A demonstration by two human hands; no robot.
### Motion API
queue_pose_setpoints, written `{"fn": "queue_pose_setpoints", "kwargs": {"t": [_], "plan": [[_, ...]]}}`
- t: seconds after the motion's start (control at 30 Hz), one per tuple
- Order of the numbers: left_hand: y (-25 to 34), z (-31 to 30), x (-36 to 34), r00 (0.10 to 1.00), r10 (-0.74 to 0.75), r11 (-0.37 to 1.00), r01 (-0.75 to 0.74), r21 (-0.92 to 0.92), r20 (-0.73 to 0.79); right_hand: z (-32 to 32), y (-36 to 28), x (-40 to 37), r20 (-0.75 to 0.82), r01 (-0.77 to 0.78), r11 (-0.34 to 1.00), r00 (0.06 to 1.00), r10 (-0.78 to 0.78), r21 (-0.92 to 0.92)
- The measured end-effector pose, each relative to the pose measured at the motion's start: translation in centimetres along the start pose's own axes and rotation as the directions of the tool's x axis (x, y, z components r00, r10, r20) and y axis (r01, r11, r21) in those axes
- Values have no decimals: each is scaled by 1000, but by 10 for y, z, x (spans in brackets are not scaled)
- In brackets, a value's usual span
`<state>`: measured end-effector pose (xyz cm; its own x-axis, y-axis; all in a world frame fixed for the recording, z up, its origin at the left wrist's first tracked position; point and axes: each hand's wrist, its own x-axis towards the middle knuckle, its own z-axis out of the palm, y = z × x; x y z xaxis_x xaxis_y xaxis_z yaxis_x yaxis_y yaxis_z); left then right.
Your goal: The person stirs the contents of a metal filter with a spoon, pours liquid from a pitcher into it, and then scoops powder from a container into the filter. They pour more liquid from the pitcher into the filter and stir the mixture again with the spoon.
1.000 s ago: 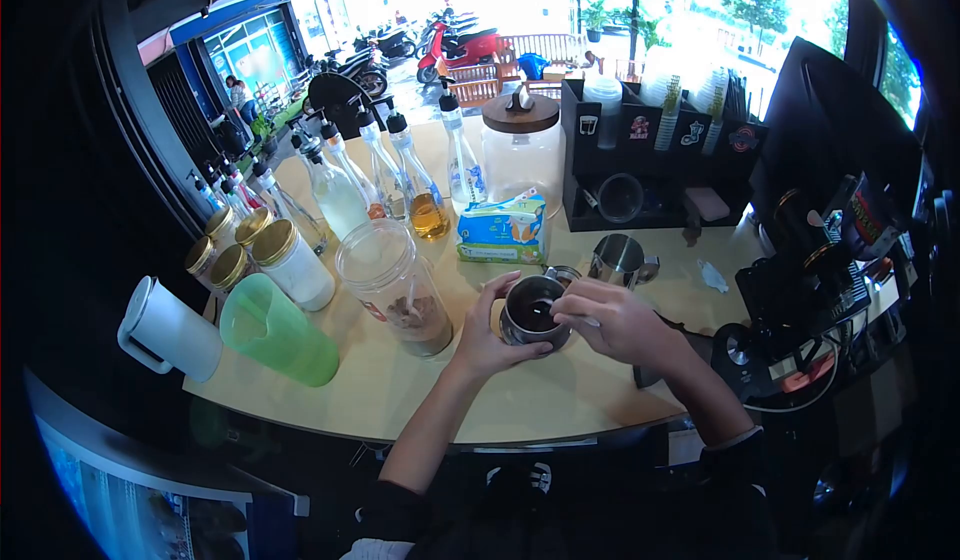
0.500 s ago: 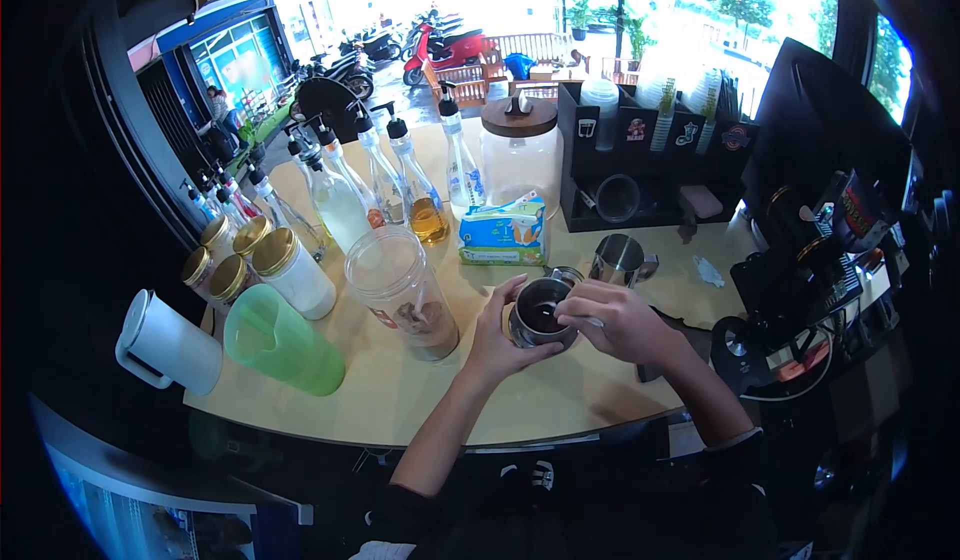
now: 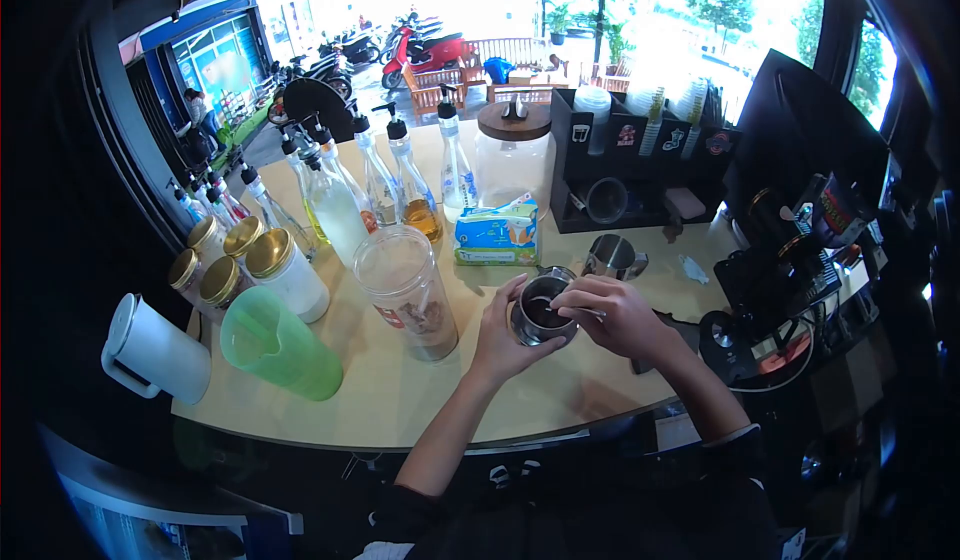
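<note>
My left hand (image 3: 503,332) is wrapped around the side of a metal pitcher (image 3: 541,336), which stands tilted a little toward me and has dark liquid inside. Over its mouth, my right hand (image 3: 618,318) pinches a thin metal spoon (image 3: 599,313) whose lower end reaches into the pitcher. My fingers hide part of the spoon. Just behind stands a second metal pitcher (image 3: 608,256). To the left is a tall clear plastic jar (image 3: 408,295) with brown powder low inside.
A green jug (image 3: 280,345), a white jug (image 3: 160,350) and gold-lidded jars (image 3: 290,275) line the left. Pump bottles (image 3: 415,185), a tissue pack (image 3: 497,235), a wooden-lidded glass jar (image 3: 513,165) and a black cup organizer (image 3: 640,175) stand behind; dark equipment (image 3: 790,260) is at right.
The spoon's end has shifted inside the pitcher as my right hand turned slightly. My left hand keeps its hold. The whole view has swung a little to the right.
</note>
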<state>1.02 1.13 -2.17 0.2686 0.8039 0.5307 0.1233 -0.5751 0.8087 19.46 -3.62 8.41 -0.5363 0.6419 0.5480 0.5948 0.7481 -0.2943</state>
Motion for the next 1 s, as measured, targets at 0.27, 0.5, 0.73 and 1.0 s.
{"fn": "queue_pose_setpoints", "kwargs": {"t": [0.27,0.5,0.73,1.0], "plan": [[12,-2,2,999,-40,999,39,22,11,-14,-6,-12,-98,-158,986,982,163,57],[15,-4,4,996,-84,994,83,77,20,-22,-1,-13,-149,-163,979,972,180,123],[21,-7,4,992,-119,990,115,82,44,-20,3,-11,-137,-153,977,975,173,147],[17,-14,14,990,-108,994,105,40,85,-18,10,-11,-125,-143,975,978,165,168]]}}
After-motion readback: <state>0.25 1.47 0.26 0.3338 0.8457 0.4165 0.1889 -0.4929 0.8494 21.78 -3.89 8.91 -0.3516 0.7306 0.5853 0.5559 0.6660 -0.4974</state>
